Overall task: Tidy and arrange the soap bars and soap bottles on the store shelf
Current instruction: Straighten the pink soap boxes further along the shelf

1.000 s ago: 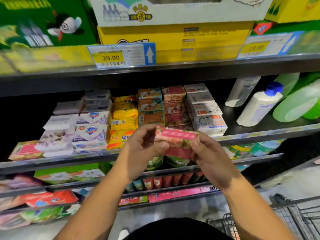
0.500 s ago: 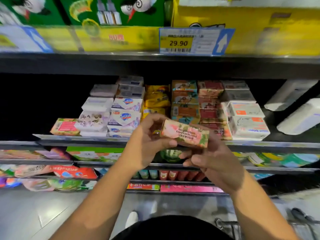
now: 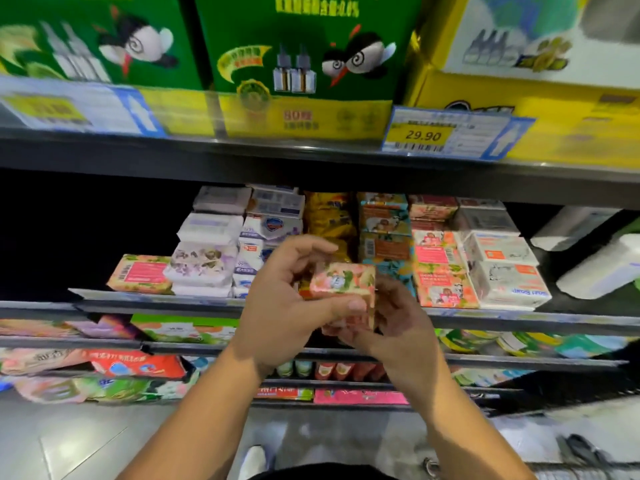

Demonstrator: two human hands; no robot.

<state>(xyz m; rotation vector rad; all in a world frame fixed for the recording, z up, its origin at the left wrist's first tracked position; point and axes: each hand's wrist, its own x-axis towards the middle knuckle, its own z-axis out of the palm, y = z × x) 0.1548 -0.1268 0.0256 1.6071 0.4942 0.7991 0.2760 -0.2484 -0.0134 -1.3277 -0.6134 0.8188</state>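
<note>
Light falls bright and even on the top boxes (image 3: 304,46). The recess (image 3: 69,230) under your upper shelf drops to near black. Motion blur smears the left tag (image 3: 69,105) and the white bottles (image 3: 599,268) at right. The soap (image 3: 343,285) between your left hand (image 3: 287,306) and right hand (image 3: 405,327) is soft, its print unreadable. Shelf lines bow at the edges.
</note>
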